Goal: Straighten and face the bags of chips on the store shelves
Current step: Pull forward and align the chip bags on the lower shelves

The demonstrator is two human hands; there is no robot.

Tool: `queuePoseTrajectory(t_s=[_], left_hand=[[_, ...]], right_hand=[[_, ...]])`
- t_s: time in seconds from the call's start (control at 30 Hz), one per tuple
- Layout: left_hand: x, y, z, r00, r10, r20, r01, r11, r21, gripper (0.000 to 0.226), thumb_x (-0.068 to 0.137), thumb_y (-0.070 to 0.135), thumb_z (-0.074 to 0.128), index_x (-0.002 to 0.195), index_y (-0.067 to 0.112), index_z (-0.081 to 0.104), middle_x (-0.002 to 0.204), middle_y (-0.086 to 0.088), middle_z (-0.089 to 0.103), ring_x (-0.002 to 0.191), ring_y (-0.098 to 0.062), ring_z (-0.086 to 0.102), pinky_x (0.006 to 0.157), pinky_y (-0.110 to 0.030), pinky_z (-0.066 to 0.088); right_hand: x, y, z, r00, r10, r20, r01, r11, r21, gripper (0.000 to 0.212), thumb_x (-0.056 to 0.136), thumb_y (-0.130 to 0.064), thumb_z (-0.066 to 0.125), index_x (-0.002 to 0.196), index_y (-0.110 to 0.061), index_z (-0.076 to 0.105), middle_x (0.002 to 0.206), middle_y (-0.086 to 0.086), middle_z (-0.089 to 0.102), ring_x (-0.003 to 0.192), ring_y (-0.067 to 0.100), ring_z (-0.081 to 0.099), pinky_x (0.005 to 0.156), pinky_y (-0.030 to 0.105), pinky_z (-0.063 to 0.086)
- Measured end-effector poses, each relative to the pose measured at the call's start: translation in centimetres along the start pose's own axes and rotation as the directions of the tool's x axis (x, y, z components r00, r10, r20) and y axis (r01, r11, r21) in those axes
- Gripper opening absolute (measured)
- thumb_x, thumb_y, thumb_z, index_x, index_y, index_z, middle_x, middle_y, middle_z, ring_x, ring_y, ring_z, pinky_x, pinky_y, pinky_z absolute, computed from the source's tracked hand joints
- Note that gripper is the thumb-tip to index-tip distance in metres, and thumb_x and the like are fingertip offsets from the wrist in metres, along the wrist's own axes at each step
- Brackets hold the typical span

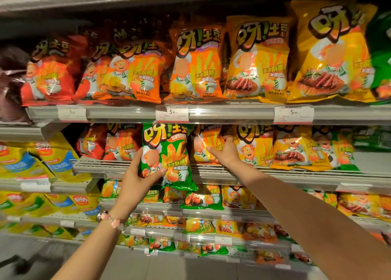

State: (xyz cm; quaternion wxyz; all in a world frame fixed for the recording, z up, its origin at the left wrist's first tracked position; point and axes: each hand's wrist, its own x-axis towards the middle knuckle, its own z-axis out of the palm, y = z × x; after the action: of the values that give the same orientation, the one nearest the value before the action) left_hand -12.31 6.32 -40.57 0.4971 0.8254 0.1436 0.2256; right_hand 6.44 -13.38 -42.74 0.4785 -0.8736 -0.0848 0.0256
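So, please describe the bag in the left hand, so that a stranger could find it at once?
Find the shelf under the row of price tags. At its front, the left hand holds a green bag, upright and facing out. The bags behind and beside it are orange, red or yellow.

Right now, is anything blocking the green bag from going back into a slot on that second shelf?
Yes. The left hand holds the green bag in front of the shelf, and the right hand grips an orange bag standing behind it.
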Motion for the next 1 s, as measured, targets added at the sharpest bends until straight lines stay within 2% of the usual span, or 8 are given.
queuePoseTrajectory(t_s=[0.23, 0.37, 0.43, 0.5, 0.73, 0.83, 0.9, 1.0], left_hand=[[-1.3, 1.1, 2.3, 0.997, 0.016, 0.078, -0.015, 1.000, -0.015, 0.094, 0.070, 0.049, 0.073, 0.149, 0.029, 0.026, 0.151, 0.008, 0.034, 0.137, -0.011, 0.033, 0.110, -0.033, 0.034], [-1.6, 2.1, 4.1, 0.994, 0.048, 0.101, -0.045, 0.998, -0.035, 0.095, 0.073, 0.045, 0.070, 0.151, 0.027, 0.020, 0.154, 0.013, 0.025, 0.140, -0.004, 0.023, 0.111, -0.027, 0.025], [-1.7, 2.5, 5.2, 0.990, 0.065, 0.123, -0.060, 0.997, -0.040, 0.093, 0.076, 0.039, 0.071, 0.152, 0.027, 0.017, 0.147, 0.022, 0.018, 0.134, 0.005, 0.017, 0.107, -0.019, 0.020], [-1.8, 2.7, 6.3, 0.982, 0.083, 0.167, -0.078, 0.996, -0.036, 0.092, 0.080, 0.034, 0.072, 0.151, 0.027, 0.015, 0.144, 0.023, 0.016, 0.132, 0.007, 0.014, 0.106, -0.019, 0.017], [-1.3, 4.2, 9.8, 0.920, 0.127, 0.372, -0.101, 0.991, -0.089, 0.105, 0.069, 0.037, 0.081, 0.150, 0.036, 0.014, 0.151, 0.021, 0.021, 0.136, 0.005, 0.024, 0.109, -0.020, 0.026], [-1.6, 5.7, 11.8, 0.870, 0.163, 0.465, -0.141, 0.987, -0.082, 0.111, 0.068, 0.026, 0.084, 0.150, 0.032, 0.010, 0.138, 0.029, 0.031, 0.114, 0.026, 0.034, 0.089, 0.006, 0.028], [-2.0, 6.7, 13.4, 0.843, 0.181, 0.507, -0.160, 0.983, -0.084, 0.113, 0.067, 0.027, 0.083, 0.150, 0.030, 0.007, 0.127, 0.038, 0.026, 0.102, 0.033, 0.035, 0.080, 0.011, 0.025], [-2.4, 8.1, 15.9, 0.785, 0.207, 0.584, -0.207, 0.976, -0.069, 0.113, 0.069, 0.034, 0.081, 0.150, 0.034, 0.001, 0.130, 0.042, 0.017, 0.110, 0.029, 0.030, 0.087, 0.009, 0.024]], right_hand=[[-0.5, -1.1, -0.8, 0.998, -0.059, 0.022, 0.062, 0.987, -0.147, 0.072, 0.092, -0.040, 0.057, 0.144, 0.000, 0.028, 0.149, 0.017, 0.031, 0.138, 0.030, 0.030, 0.109, 0.033, 0.027], [-3.9, -2.1, -2.5, 0.990, -0.140, 0.010, 0.136, 0.979, 0.154, 0.062, 0.098, -0.046, 0.040, 0.149, -0.014, 0.025, 0.152, 0.007, 0.030, 0.140, 0.022, 0.030, 0.109, 0.031, 0.026], [-5.8, -2.4, -3.1, 0.974, -0.120, 0.191, 0.046, 0.935, 0.352, 0.075, 0.093, -0.051, 0.047, 0.152, -0.022, 0.012, 0.155, 0.003, 0.024, 0.142, 0.019, 0.026, 0.111, 0.031, 0.024], [-6.7, -2.2, -3.5, 0.957, -0.082, 0.279, -0.032, 0.925, 0.380, 0.094, 0.085, -0.050, 0.061, 0.152, -0.025, 0.000, 0.158, 0.001, 0.017, 0.144, 0.018, 0.019, 0.115, 0.036, 0.023], [-7.5, 0.8, -6.9, 0.987, 0.059, 0.150, -0.111, 0.923, 0.368, 0.112, 0.074, -0.039, 0.078, 0.152, -0.021, 0.000, 0.158, 0.004, 0.019, 0.144, 0.021, 0.022, 0.115, 0.044, 0.027], [-8.2, 2.3, -9.5, 0.987, 0.091, 0.132, -0.138, 0.902, 0.410, 0.110, 0.073, -0.033, 0.080, 0.152, -0.019, 0.004, 0.154, 0.008, 0.030, 0.139, 0.024, 0.033, 0.112, 0.045, 0.032], [-8.8, 3.4, -11.4, 0.987, 0.111, 0.118, -0.153, 0.885, 0.440, 0.115, 0.065, -0.039, 0.083, 0.152, -0.019, 0.010, 0.149, 0.010, 0.039, 0.135, 0.028, 0.040, 0.110, 0.047, 0.036], [-9.4, 5.7, -14.5, 0.993, 0.107, 0.059, -0.122, 0.883, 0.453, 0.116, 0.052, -0.054, 0.081, 0.147, -0.019, 0.026, 0.140, 0.006, 0.049, 0.131, 0.026, 0.045, 0.106, 0.042, 0.041]])
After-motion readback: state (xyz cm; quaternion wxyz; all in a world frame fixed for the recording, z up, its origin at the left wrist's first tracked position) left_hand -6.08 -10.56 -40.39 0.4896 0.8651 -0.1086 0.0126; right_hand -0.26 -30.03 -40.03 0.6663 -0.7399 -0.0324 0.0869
